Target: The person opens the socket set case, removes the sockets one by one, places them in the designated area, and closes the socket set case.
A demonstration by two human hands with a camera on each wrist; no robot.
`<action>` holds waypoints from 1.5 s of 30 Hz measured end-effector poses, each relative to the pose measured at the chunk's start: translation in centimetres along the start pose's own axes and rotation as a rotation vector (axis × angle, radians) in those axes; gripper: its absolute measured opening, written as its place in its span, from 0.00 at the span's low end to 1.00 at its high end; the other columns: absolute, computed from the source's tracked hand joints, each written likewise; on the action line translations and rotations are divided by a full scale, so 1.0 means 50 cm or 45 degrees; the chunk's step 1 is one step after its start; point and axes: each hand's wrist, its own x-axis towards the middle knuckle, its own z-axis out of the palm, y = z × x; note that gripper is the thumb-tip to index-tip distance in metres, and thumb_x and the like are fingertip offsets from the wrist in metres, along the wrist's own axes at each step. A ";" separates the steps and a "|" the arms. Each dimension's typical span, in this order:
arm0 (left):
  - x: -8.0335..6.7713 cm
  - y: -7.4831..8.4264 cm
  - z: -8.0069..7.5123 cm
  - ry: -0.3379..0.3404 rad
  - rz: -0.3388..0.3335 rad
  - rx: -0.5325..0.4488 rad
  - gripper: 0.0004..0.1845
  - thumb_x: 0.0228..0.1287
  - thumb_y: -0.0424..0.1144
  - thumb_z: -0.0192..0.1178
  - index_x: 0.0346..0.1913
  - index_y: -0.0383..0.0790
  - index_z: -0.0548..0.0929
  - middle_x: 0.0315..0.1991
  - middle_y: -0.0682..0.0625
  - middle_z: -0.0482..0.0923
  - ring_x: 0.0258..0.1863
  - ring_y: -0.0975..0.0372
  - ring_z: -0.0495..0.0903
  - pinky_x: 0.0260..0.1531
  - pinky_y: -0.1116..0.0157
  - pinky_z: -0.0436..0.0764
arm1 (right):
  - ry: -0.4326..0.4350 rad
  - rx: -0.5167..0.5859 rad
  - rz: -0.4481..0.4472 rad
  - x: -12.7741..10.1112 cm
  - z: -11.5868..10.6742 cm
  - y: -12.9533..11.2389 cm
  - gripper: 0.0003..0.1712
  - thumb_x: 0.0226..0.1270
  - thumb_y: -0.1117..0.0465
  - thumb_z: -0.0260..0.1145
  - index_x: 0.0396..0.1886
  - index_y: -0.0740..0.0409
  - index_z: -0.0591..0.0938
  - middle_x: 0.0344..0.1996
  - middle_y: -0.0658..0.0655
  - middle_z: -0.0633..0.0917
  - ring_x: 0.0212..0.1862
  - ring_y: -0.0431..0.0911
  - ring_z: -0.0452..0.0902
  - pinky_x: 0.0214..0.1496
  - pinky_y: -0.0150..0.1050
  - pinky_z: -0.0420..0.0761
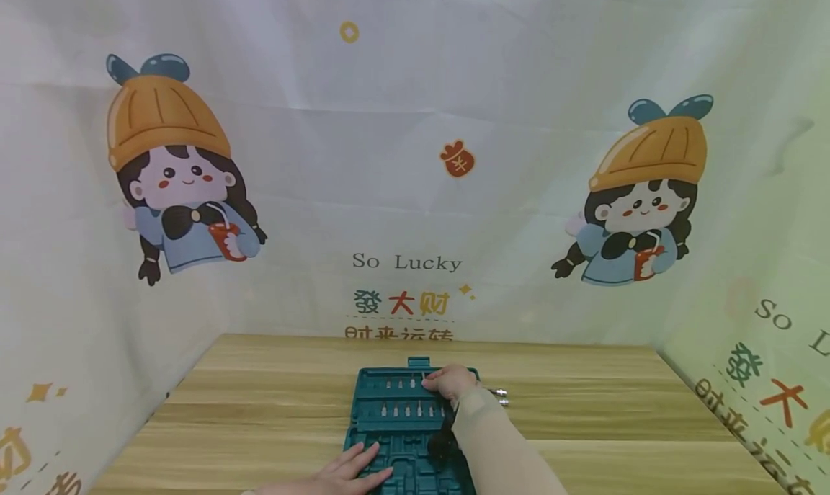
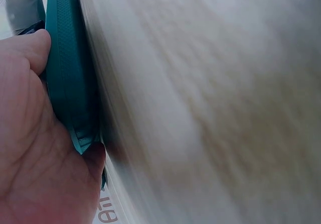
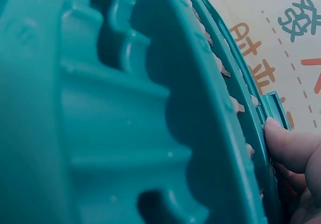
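A teal tool case (image 1: 359, 401) lies unfolded on the table, with two rows of small screwdriver bits (image 1: 407, 410) in its far half. My right hand (image 1: 452, 381) reaches over to the top row and pinches a screwdriver bit (image 1: 424, 375) at its slot; the fingers hide most of it. In the right wrist view, the thumb (image 3: 288, 143) is at the far half's rim. Spread over the near half's left edge, my left hand (image 1: 344, 472) presses on the case. The left wrist view shows the thumb side against the teal case wall (image 2: 70, 58).
Metal socket pieces (image 1: 500, 393) lie just right of the case, partly behind the right hand. Moulded hollows (image 1: 408, 466) fill the near half. A latch tab (image 1: 418, 362) sticks out at the far edge. Behind the wooden table (image 1: 583, 408) hangs a printed cloth (image 1: 311, 192).
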 end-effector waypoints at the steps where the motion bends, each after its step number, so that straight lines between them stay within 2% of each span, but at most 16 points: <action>1: 0.001 -0.002 0.001 0.000 0.002 -0.004 0.32 0.68 0.63 0.49 0.73 0.66 0.60 0.76 0.51 0.49 0.73 0.48 0.49 0.64 0.47 0.62 | -0.003 0.006 -0.008 -0.001 0.000 0.000 0.09 0.59 0.58 0.73 0.38 0.57 0.89 0.53 0.65 0.78 0.65 0.68 0.53 0.66 0.64 0.50; 7: 0.003 -0.012 0.005 0.000 0.016 -0.011 0.32 0.67 0.65 0.48 0.73 0.68 0.59 0.76 0.52 0.48 0.74 0.48 0.48 0.63 0.46 0.62 | -0.009 0.063 -0.007 -0.002 0.001 -0.001 0.10 0.59 0.59 0.73 0.38 0.58 0.88 0.56 0.69 0.73 0.66 0.68 0.51 0.66 0.65 0.48; 17: 0.000 -0.003 0.002 0.001 0.006 -0.005 0.32 0.67 0.64 0.49 0.73 0.66 0.61 0.76 0.52 0.49 0.74 0.49 0.48 0.63 0.48 0.63 | 0.034 0.089 0.009 -0.003 0.004 0.003 0.09 0.60 0.57 0.72 0.38 0.56 0.89 0.55 0.67 0.73 0.64 0.67 0.53 0.64 0.63 0.56; 22: 0.014 -0.039 0.022 -0.033 0.013 -0.009 0.32 0.67 0.65 0.47 0.73 0.71 0.56 0.77 0.56 0.45 0.75 0.53 0.44 0.63 0.45 0.62 | 0.045 0.160 -0.030 -0.002 0.008 0.008 0.12 0.60 0.56 0.72 0.39 0.58 0.88 0.52 0.65 0.77 0.66 0.70 0.50 0.65 0.66 0.49; 25: 0.020 -0.064 0.033 -0.046 0.070 -0.027 0.32 0.69 0.65 0.44 0.74 0.73 0.52 0.77 0.56 0.42 0.75 0.53 0.41 0.62 0.42 0.61 | -0.002 0.216 -0.041 -0.003 0.006 0.006 0.13 0.60 0.58 0.72 0.41 0.62 0.87 0.50 0.65 0.79 0.64 0.68 0.57 0.65 0.64 0.54; 28: 0.011 -0.050 0.021 -0.050 0.107 -0.040 0.31 0.72 0.62 0.42 0.75 0.68 0.51 0.77 0.52 0.42 0.75 0.49 0.42 0.62 0.42 0.61 | -0.069 0.267 -0.069 -0.005 -0.002 0.000 0.15 0.63 0.61 0.69 0.45 0.67 0.85 0.51 0.66 0.81 0.60 0.64 0.67 0.62 0.60 0.64; 30: -0.002 -0.027 0.006 -0.048 0.120 -0.042 0.29 0.75 0.58 0.40 0.76 0.63 0.53 0.77 0.47 0.44 0.74 0.46 0.43 0.63 0.43 0.61 | -0.106 0.289 -0.097 -0.007 -0.010 -0.006 0.17 0.64 0.62 0.68 0.48 0.70 0.83 0.53 0.68 0.80 0.59 0.63 0.71 0.61 0.58 0.67; 33: -0.018 0.011 -0.017 -0.055 0.106 -0.046 0.28 0.77 0.54 0.39 0.76 0.58 0.56 0.76 0.43 0.46 0.74 0.45 0.45 0.63 0.46 0.63 | -0.133 0.266 -0.135 -0.012 -0.029 -0.012 0.19 0.66 0.62 0.66 0.52 0.70 0.82 0.57 0.69 0.77 0.62 0.65 0.68 0.62 0.59 0.66; 36: 0.002 -0.039 0.008 -0.066 0.154 -0.078 0.28 0.77 0.58 0.35 0.76 0.61 0.53 0.77 0.46 0.43 0.74 0.45 0.42 0.62 0.44 0.63 | -0.144 0.244 -0.151 -0.015 -0.049 -0.009 0.19 0.67 0.60 0.65 0.52 0.69 0.81 0.58 0.68 0.77 0.62 0.65 0.67 0.61 0.60 0.66; 40: 0.043 -0.132 0.058 -0.063 0.236 -0.090 0.29 0.75 0.61 0.32 0.76 0.67 0.47 0.77 0.51 0.37 0.74 0.45 0.38 0.61 0.40 0.61 | -0.141 0.221 -0.167 -0.020 -0.079 0.002 0.19 0.65 0.58 0.67 0.50 0.66 0.82 0.56 0.65 0.78 0.60 0.63 0.69 0.60 0.60 0.66; 45: 0.045 -0.131 0.059 -0.075 0.225 -0.086 0.29 0.75 0.62 0.31 0.76 0.68 0.46 0.77 0.51 0.36 0.75 0.48 0.36 0.62 0.42 0.60 | -0.156 0.222 -0.216 -0.039 -0.121 0.019 0.14 0.68 0.61 0.64 0.47 0.68 0.81 0.46 0.63 0.84 0.53 0.58 0.76 0.58 0.58 0.69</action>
